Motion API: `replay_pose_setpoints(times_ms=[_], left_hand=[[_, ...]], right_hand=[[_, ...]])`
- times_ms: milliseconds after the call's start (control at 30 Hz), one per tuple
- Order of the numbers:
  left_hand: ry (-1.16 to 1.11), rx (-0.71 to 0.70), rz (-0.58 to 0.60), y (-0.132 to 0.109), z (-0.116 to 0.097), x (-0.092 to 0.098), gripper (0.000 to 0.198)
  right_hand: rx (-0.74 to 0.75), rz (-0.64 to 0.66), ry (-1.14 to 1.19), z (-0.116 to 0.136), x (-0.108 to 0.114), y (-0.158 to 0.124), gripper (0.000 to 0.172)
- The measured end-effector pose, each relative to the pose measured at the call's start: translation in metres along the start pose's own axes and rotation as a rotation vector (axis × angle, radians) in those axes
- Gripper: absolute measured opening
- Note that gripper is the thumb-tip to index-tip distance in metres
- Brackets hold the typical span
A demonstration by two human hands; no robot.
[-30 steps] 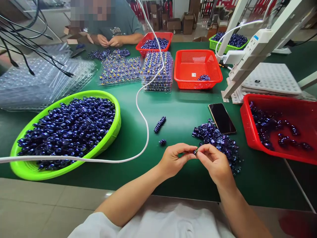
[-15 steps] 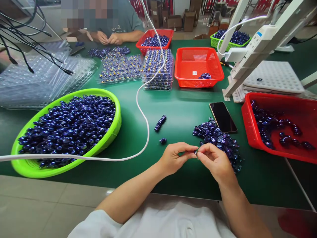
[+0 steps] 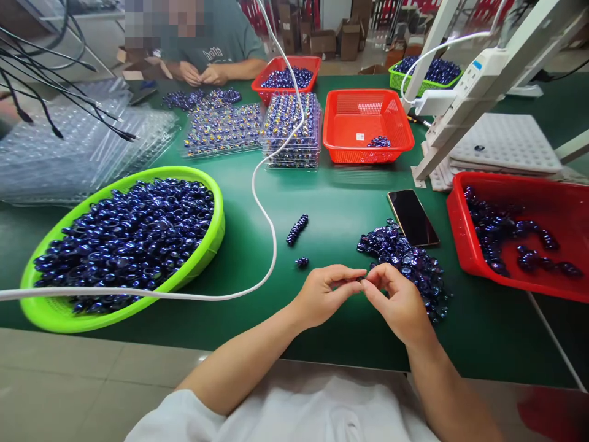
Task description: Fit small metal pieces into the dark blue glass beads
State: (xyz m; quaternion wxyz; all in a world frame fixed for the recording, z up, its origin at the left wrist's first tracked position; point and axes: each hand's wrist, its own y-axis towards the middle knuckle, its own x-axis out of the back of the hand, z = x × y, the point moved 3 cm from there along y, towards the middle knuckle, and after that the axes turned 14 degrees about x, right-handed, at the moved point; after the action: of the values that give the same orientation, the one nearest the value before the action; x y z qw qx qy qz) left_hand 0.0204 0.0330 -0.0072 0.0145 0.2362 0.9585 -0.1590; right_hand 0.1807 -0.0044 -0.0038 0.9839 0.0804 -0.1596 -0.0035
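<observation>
My left hand and my right hand meet fingertip to fingertip low over the table. Both are closed in a pinch around one small dark shiny piece, mostly hidden by the fingers. Right beside my right hand, and partly behind it, spreads a loose pile of glossy dark blue-purple pieces. Beyond my left hand lie a short row of joined dark blue pieces and a small cluster of the same.
A green basket heaped with dark blue pieces stands left, a white cable crossing it. A phone touches the pile. Red tubs, a red basket and stacked clear trays stand around. Across the table sits a person.
My hands stay almost in place, still pinched together. The small piece between the fingertips has turned slightly and shows less. The view has shifted a little.
</observation>
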Motion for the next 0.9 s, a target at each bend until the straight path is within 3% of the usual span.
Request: replay_pose_setpoints(times_ms=[100, 233, 600, 767, 900], left_hand=[[-0.215, 0.188, 0.007, 0.002, 0.003, -0.001, 0.034], [-0.352, 0.27, -0.024, 0.004, 0.002, 0.001, 0.035], [-0.301, 0.267, -0.096, 0.006, -0.001, 0.008, 0.014], [-0.271, 0.243, -0.085, 0.005, 0.001, 0.003, 0.013], [-0.143, 0.217, -0.115, 0.004, 0.004, 0.002, 0.018]], right_hand=[[0.012, 0.038, 0.075, 0.001, 0.0, -0.001, 0.017], [0.034, 0.038, 0.072, 0.0, 0.003, -0.003, 0.023], [0.248, 0.02, -0.176, 0.014, 0.0, -0.004, 0.007], [0.5, -0.022, -0.282, 0.02, -0.007, -0.003, 0.013], [0.686, 0.003, -0.497, 0.017, -0.011, -0.005, 0.021]])
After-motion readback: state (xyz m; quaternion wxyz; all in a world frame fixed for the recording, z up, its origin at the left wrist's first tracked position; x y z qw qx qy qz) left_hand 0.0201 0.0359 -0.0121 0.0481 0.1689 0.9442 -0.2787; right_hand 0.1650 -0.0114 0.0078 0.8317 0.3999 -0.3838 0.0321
